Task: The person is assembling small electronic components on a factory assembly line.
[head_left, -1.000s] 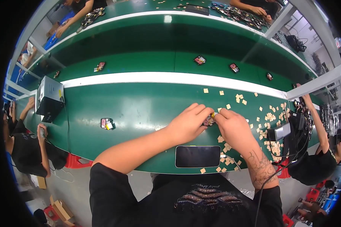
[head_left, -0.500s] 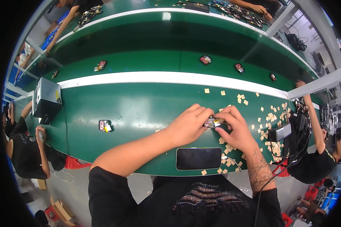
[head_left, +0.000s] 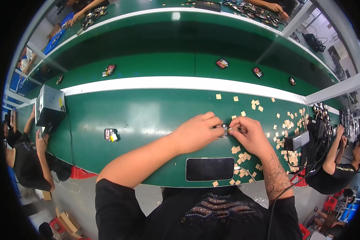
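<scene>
Currently, the person works over a green counter, with both bare hands meeting right of its middle around a small dark electronic module. The left hand has its grip closed on the module's left side, fingers laid over the top edge. The right hand is bent in at the opposite side, thumb and forefinger drawn near each other at a small pale part there; whether that grip actually pinches it cannot be told. The module sits between the hands, beyond a black-screened phone that lies flat near the counter's front edge, a white cable running from its right end. Loose beige squares are strewn to the right, some beside the phone. A second module, with a yellow and white patch, lies well apart on the left. Farther left stands a grey and black box. Beyond the white rail, more modules lie spaced along a green strip.
</scene>
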`<state>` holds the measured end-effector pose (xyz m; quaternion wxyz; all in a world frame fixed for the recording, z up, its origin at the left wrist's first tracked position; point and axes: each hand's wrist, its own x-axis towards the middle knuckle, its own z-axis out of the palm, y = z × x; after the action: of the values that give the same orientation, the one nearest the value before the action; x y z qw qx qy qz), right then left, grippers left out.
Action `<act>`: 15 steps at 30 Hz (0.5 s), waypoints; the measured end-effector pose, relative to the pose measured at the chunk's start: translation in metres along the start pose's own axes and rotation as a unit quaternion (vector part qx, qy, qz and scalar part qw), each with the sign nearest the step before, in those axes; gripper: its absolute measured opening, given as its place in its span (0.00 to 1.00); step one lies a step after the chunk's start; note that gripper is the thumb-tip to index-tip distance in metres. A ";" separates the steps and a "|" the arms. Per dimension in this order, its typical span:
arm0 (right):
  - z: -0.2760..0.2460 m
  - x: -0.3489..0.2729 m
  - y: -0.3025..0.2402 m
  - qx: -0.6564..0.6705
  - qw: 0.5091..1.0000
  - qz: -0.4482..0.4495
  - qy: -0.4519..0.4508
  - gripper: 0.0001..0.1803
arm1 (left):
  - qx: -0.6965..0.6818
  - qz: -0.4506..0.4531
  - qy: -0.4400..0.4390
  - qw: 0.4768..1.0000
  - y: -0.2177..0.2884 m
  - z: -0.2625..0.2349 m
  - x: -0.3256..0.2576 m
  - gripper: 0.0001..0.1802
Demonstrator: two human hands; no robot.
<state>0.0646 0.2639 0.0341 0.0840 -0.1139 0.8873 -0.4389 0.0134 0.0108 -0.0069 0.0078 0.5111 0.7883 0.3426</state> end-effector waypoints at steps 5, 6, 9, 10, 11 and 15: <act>-0.010 -0.003 -0.005 -0.029 0.998 0.030 -0.054 0.11 | 0.040 0.006 -0.017 0.999 0.002 -0.001 0.000 0.13; -0.007 -0.002 -0.010 -0.032 0.999 0.013 -0.025 0.11 | 0.055 0.005 -0.023 0.998 0.001 -0.002 0.002 0.13; 0.006 -0.003 -0.014 -0.060 0.998 -0.023 0.016 0.11 | 0.073 0.006 -0.029 0.997 0.004 -0.001 0.002 0.13; 0.009 -0.002 -0.015 -0.084 0.995 -0.049 0.031 0.12 | 0.083 0.006 -0.027 0.996 0.004 -0.001 0.002 0.13; 0.012 -0.002 -0.014 -0.084 0.995 -0.049 0.029 0.12 | 0.081 0.005 -0.026 0.996 0.003 -0.001 0.001 0.13; 0.020 -0.003 -0.012 -0.085 0.996 -0.023 0.035 0.14 | 0.036 -0.012 -0.002 0.999 0.001 0.001 0.000 0.16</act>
<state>0.0736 0.2427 0.0315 0.0328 -0.1251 0.9210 -0.3675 0.0149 0.0121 -0.0070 -0.0047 0.5025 0.8059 0.3129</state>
